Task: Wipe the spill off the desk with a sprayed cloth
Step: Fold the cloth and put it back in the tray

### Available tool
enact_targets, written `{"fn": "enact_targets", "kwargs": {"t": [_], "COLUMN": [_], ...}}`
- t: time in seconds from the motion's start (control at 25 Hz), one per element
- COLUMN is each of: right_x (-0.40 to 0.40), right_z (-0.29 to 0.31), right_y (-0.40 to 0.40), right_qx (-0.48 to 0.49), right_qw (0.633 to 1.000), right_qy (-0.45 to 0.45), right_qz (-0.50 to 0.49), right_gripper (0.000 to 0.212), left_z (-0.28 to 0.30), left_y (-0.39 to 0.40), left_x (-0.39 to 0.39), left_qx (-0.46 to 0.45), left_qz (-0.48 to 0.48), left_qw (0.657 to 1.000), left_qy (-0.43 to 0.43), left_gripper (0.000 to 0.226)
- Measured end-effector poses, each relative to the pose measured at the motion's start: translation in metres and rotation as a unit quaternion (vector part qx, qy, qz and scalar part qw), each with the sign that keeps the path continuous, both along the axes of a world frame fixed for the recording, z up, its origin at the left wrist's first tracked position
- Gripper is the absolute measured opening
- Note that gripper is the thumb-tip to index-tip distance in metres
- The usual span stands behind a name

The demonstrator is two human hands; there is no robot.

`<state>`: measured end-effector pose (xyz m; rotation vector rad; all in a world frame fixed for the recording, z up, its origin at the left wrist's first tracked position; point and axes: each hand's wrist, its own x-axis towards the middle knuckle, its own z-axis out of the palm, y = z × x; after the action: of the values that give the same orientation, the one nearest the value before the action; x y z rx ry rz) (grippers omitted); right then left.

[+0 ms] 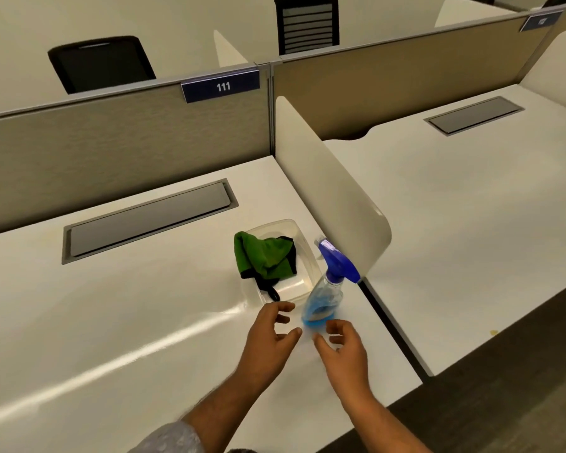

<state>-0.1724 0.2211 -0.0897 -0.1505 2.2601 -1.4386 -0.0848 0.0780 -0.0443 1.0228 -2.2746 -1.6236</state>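
Both hands empty, fingers spread: left hand point(273, 335) and right hand point(342, 346) at frame centre, flanking the blurred spray bottle point(324, 295); no spill discernible on the table point(111, 322).

Bench point(118, 322): white top filling the lower left of your frame, with a grey hatch point(149, 220) set into it at centre left.
Tray point(303, 256): clear plastic, at frame centre, near the white divider point(334, 204).
Cloth point(264, 258): green with black edging, bunched in the tray, one edge hanging over its left rim.
Spray bottle point(324, 297): clear with blue liquid and a blue trigger head, just right of the tray, leaning.
Left hand point(270, 338): your fingers point(285, 307) curled open, just left of the bottle's base, holding nothing.
Right hand point(343, 349): open, just below the bottle's base, empty.
Sign point(221, 86): reads 111, on the partition at upper centre.
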Motion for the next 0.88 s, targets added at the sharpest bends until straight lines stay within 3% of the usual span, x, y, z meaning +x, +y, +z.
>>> {"fn": "enact_targets", "kwargs": {"t": [0.16, 0.28, 0.52, 0.88], "right_x": [-0.033, -0.05, -0.052, -0.056], "right_z": [-0.002, 0.005, 0.024, 0.068], "right_y": [0.008, 0.004, 0.007, -0.022], "right_qx": [-0.007, -0.04, -0.046, -0.116], "right_qw": [1.0, 0.996, 0.99, 0.973], "right_qy": [0.023, 0.035, 0.093, 0.16], "right_qz": [-0.006, 0.065, 0.099, 0.118], "right_gripper": [0.061, 0.079, 0.066, 0.075], "left_z": [0.002, 0.003, 0.008, 0.048], "left_y": [0.005, 0.01, 0.013, -0.023], "left_x": [-0.025, -0.037, -0.037, -0.025], "left_qx": [-0.039, -0.064, -0.077, -0.116], "left_qz": [-0.002, -0.025, -0.021, -0.012], "left_qw": [0.999, 0.997, 0.997, 0.989], "left_qy": [-0.018, -0.023, -0.008, 0.085], "left_gripper": [0.063, 0.061, 0.051, 0.05]}}
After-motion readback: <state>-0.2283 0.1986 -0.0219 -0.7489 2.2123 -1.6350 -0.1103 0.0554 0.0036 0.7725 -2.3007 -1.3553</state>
